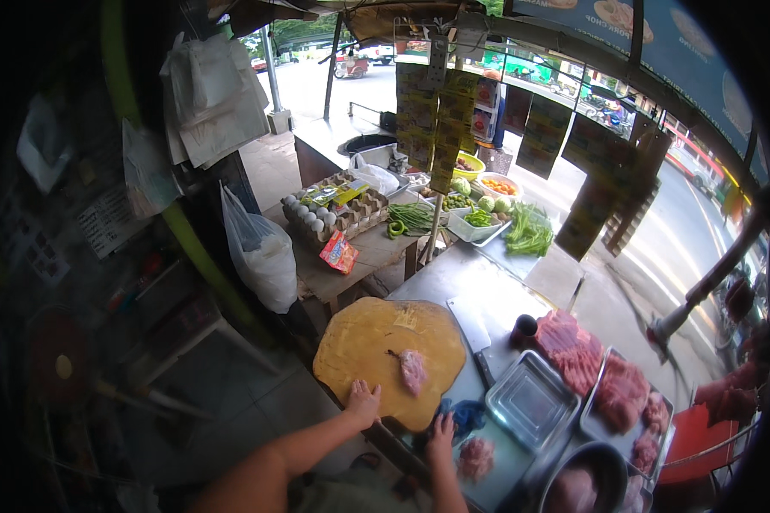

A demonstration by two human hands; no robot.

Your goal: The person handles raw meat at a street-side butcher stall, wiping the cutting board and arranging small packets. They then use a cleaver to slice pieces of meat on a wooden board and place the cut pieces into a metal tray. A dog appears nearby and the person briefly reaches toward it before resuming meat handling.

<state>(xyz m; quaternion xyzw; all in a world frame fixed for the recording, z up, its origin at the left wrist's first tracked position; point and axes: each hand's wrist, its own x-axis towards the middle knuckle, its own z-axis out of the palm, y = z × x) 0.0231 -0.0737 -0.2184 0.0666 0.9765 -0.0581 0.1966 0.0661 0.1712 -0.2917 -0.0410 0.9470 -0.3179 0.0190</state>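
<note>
One piece of raw meat [413,374] lies on the wooden chopping block [359,342]. Left hand [364,403] at the block's near edge, grip open, fingers spread. Right hand [441,438] beside a crumpled blue bundle [469,416]; cannot tell its grip. Cleaver [470,328] and metal tray [532,400] on the counter [506,295], right of the block.
</note>
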